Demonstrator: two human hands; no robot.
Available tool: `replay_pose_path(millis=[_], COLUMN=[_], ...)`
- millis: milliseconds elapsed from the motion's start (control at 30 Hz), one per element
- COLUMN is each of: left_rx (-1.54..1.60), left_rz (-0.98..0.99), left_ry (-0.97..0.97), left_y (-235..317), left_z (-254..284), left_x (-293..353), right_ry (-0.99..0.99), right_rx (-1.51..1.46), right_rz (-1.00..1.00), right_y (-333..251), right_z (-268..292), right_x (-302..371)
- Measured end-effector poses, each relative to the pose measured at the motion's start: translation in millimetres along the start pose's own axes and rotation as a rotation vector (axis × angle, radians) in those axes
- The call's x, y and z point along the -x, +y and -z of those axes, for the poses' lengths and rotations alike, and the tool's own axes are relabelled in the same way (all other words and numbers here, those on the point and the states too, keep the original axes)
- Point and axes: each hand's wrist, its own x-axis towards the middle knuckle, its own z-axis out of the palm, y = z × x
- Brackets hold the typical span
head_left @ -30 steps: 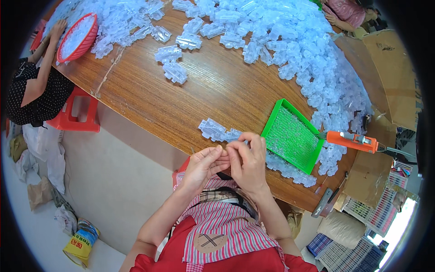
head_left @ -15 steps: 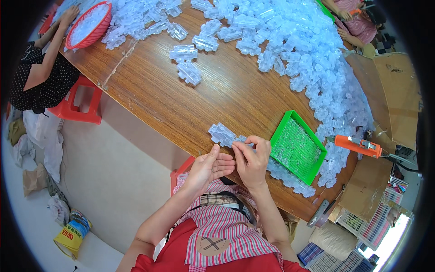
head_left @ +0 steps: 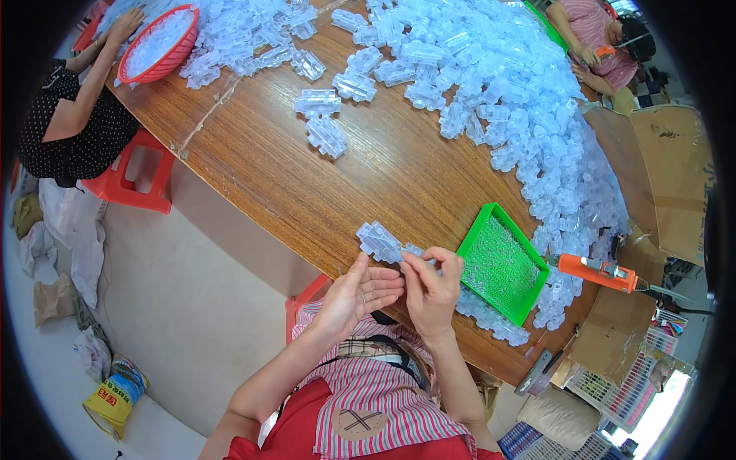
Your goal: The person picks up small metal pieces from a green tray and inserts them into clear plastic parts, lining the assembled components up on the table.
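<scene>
My left hand (head_left: pixel 355 300) is open at the table's near edge, palm up and fingers stretched toward my right hand. A tiny shiny bit shows near its fingers, too small to name. My right hand (head_left: pixel 433 295) has thumb and forefinger pinched just beside the left fingertips; what they hold, if anything, is too small to make out. Right beyond both hands lies a clear plastic part (head_left: pixel 379 242) with a stepped outline, and another clear piece (head_left: pixel 414 250) is partly covered by my right fingers. To the right, a green tray (head_left: pixel 484 222) holds many small metal pieces.
A large heap of clear plastic parts (head_left: pixel 529 146) covers the table's far right. An orange electric screwdriver (head_left: pixel 598 272) is right of the tray. Far left, a co-worker's arm (head_left: pixel 96 73) reaches by a red basket (head_left: pixel 192 42); another person (head_left: pixel 594 38) is at far right.
The whole view has shifted slightly, so the table's things sit a little lower. Both hands keep nearly the same pose beside the clear parts. More of the far-right person shows.
</scene>
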Motion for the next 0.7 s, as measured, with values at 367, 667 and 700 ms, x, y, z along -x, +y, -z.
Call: replay_pose_path(millis=[367, 667, 700], left_rx=[0.33, 0.238, 0.235], left_rz=[0.007, -0.053, -0.059], left_ry=[-0.407, -0.372, -0.377], left_y=[4, 0, 0], left_z=[-5, -8, -7], left_x=[0, 7, 7], right_ry=[-0.219, -0.272, -0.28], right_rx=[-0.085, 0.09, 0.081], right_rz=[0.07, 0.18, 0.194], right_y=[-30, -36, -36], right_z=[27, 24, 24], right_x=[-3, -1, -1])
